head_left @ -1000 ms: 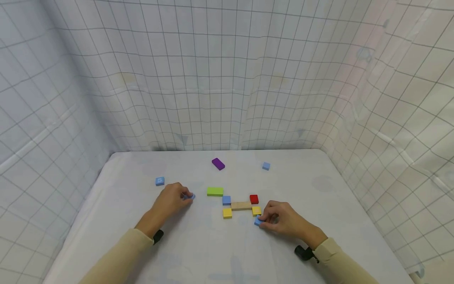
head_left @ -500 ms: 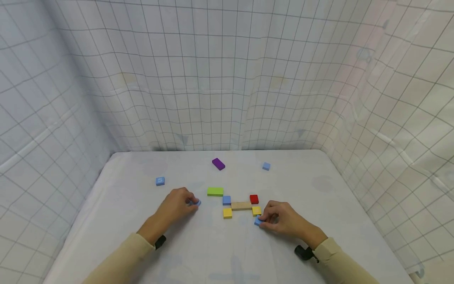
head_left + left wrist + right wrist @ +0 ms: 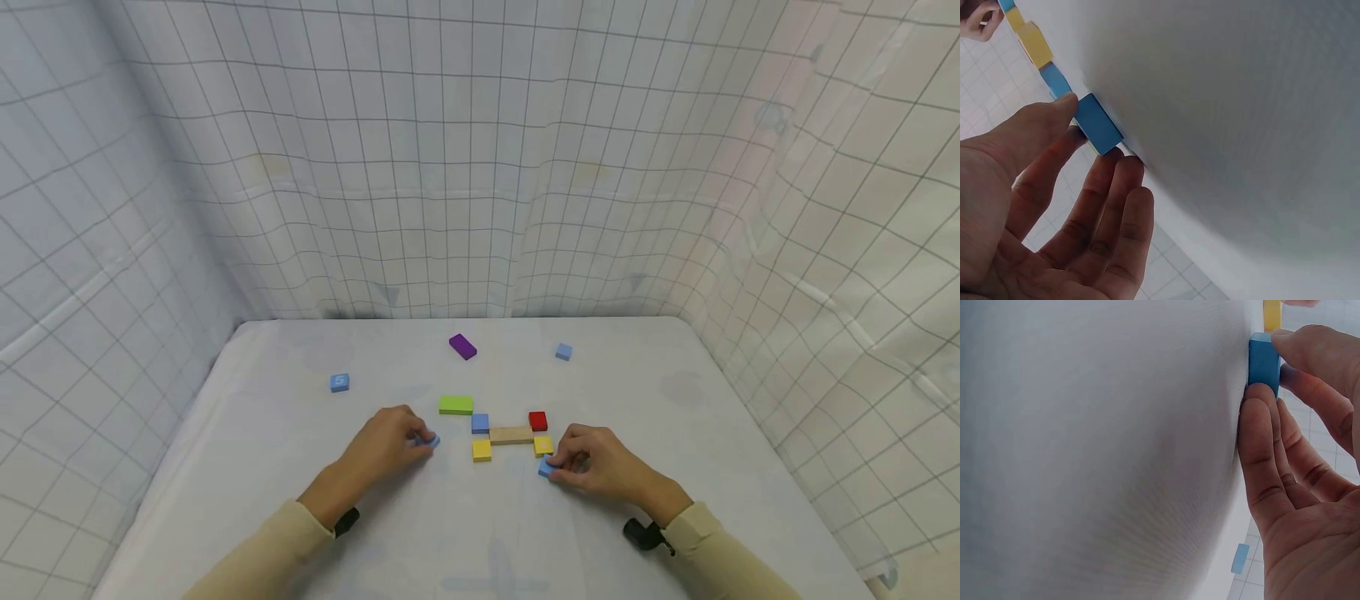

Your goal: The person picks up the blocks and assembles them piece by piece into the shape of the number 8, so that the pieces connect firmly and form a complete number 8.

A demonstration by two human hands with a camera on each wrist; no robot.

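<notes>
My left hand (image 3: 390,442) pinches a small blue block (image 3: 1099,125) between thumb and fingers, low over the white tabletop, left of an arrangement of blocks. At the near right of that arrangement, my right hand (image 3: 600,462) grips another blue block (image 3: 1264,362), which sits close by a yellow block (image 3: 543,447). A plain wooden bar (image 3: 511,436) lies across the middle. By its left end are a blue block (image 3: 480,423) and a second yellow block (image 3: 482,451); a red block (image 3: 537,421) is by its right end. A lime-green block (image 3: 456,405) lies at the upper left.
Farther back on the white-covered table (image 3: 645,392) lie a purple block (image 3: 462,347) and a loose blue block (image 3: 564,352). A blue block marked 5 (image 3: 340,382) is off to the left. Grid-patterned curtains (image 3: 465,167) enclose the back and sides.
My left hand has moved right and nearer to me with its blue block, closer to the arrangement. The right hand has stayed in place on its blue block.
</notes>
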